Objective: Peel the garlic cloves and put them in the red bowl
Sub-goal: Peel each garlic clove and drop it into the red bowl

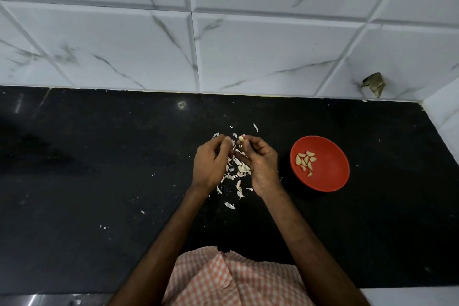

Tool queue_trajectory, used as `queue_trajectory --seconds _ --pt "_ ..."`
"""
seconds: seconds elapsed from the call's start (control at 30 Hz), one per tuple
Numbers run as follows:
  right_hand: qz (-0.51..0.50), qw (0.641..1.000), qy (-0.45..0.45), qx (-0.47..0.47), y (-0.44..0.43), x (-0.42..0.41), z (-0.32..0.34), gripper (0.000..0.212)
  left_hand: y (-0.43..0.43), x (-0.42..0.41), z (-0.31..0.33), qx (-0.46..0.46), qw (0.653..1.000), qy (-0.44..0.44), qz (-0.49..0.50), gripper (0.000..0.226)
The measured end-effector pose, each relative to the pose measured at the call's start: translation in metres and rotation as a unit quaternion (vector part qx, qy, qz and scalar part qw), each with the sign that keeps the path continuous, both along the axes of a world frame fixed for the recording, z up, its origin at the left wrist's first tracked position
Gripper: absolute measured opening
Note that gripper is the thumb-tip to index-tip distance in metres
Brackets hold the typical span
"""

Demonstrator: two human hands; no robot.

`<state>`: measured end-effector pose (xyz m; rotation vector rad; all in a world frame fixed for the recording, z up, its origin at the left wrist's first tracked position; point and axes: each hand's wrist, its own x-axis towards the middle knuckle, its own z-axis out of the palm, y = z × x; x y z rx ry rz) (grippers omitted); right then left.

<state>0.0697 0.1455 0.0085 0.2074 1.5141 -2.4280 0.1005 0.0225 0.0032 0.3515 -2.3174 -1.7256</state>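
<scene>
My right hand [260,164] pinches a small garlic clove [240,139] at its fingertips, over the middle of the black counter. My left hand [211,164] hovers just to the left of it with its fingers curled, and its fingertips pinch a bit of pale skin next to the clove. Below and between the hands lies a pile of garlic skins [236,176], with what looks like a remaining piece of the garlic bulb [243,169] among them. The red bowl [330,171] stands to the right of my right hand and holds several peeled cloves [306,162].
The black counter [99,181] runs back to a white marble-tiled wall [248,45], with a side wall at the far right. Loose skin flakes are scattered around the pile. A damaged spot [374,84] marks the tile at the back right.
</scene>
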Motion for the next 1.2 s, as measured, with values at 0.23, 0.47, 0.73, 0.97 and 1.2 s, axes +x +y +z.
queue_trajectory --seconds 0.23,0.47,0.73,0.97,1.2 --pt "-0.009 1.000 -0.001 0.026 0.004 -0.002 -0.002 0.011 -0.007 -0.004 -0.015 -0.081 0.996 -0.029 0.012 0.019" --pt "-0.008 0.999 0.014 0.040 0.003 -0.003 -0.002 0.009 -0.005 -0.007 -0.008 0.131 0.989 0.043 -0.047 0.020" --pt "0.045 0.974 0.124 0.183 0.006 -0.002 -0.002 0.014 0.002 -0.002 0.001 0.269 0.963 -0.005 0.007 0.003" --pt "0.032 0.839 0.324 0.436 0.008 -0.004 0.001 0.005 0.002 0.000 0.001 0.282 0.959 -0.015 0.000 0.007" --pt "0.060 0.848 0.296 0.435 0.012 -0.009 0.002 0.007 0.002 0.000 -0.001 0.278 0.960 -0.025 -0.006 0.008"
